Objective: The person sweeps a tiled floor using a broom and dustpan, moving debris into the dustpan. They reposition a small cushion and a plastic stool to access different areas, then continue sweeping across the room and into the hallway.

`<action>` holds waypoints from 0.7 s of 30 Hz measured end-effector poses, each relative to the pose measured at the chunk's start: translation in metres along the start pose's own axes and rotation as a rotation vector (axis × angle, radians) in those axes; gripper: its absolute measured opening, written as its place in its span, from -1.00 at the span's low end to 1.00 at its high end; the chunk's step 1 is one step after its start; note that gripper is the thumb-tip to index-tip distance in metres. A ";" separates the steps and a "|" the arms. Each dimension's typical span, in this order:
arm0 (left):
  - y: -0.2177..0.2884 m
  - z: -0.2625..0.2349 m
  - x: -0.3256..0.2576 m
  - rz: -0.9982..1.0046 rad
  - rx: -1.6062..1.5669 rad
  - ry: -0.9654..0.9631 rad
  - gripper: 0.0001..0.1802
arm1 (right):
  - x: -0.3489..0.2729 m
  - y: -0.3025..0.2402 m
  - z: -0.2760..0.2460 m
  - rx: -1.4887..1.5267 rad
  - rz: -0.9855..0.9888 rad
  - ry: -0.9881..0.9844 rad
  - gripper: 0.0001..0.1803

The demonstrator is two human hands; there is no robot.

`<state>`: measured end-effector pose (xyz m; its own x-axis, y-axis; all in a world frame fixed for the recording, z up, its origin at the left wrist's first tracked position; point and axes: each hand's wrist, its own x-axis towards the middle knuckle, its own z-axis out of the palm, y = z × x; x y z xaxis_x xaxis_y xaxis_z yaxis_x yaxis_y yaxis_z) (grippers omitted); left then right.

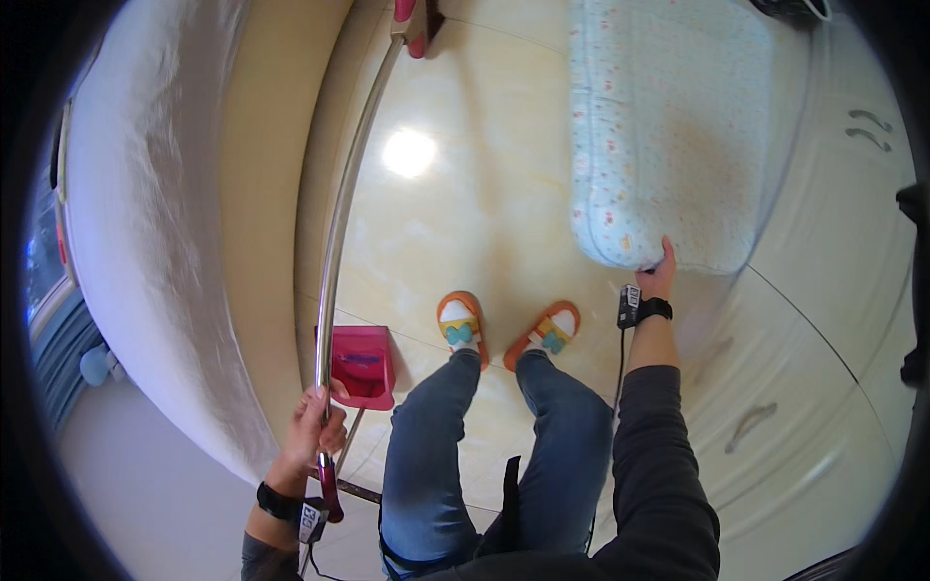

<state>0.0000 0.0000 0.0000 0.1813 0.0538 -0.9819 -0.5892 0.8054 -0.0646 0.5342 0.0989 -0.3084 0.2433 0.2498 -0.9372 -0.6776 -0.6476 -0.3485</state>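
In the head view, the left hand is wrapped fully around a metal pole, just above its dark red end grip, near the floor's left-hand edge beside the bed. The right hand has its thumb up on the near edge of a pale blue padded mat and seems to pinch it, the fingers out of sight behind the fabric. The mat is along the right-hand side of the floor, next to the white cabinet. Since that hold is at one edge only, the soft mat could sag, fold or slip out of the fingers, especially if it is heavy. The pole, gripped near one end, could swing at its far end and knock the bed's side. It also passes close by the pink dustpan, so a sideways sweep might tip that over. The cable from the right wrist box could snag if the arm reaches further. The pole's red-and-pink head is cut off by the upper rim, as are the mat's far end and a dark object beyond it. Whether the mat lies flat, leans or is lifted is hard to tell, and the dustpan's contents are unclear.
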 end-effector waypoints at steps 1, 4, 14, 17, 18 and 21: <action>0.001 -0.002 0.008 0.025 0.014 0.021 -0.66 | 0.000 -0.005 0.002 -0.051 -0.076 0.031 -0.52; -0.002 -0.012 0.028 0.063 0.171 0.055 -0.69 | -0.016 -0.036 0.016 -0.130 -0.258 0.042 -0.58; -0.023 -0.046 0.053 0.156 0.212 0.082 -0.79 | -0.163 -0.141 0.190 -0.450 -0.855 0.298 -0.64; -0.023 -0.064 0.083 0.280 0.361 0.150 -0.79 | -0.203 -0.153 0.228 -0.589 -1.036 0.273 -0.66; -0.019 -0.076 0.100 0.309 0.402 0.165 -0.78 | -0.204 -0.153 0.238 -0.611 -1.108 0.234 -0.66; -0.012 -0.091 0.143 0.592 0.607 0.230 -0.82 | -0.198 -0.172 0.241 -1.181 -1.194 0.482 -0.62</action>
<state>-0.0387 -0.0562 -0.1562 -0.2227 0.4945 -0.8402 -0.0038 0.8614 0.5080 0.4352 0.3341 -0.0602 0.5040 0.8634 -0.0247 0.7844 -0.4695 -0.4054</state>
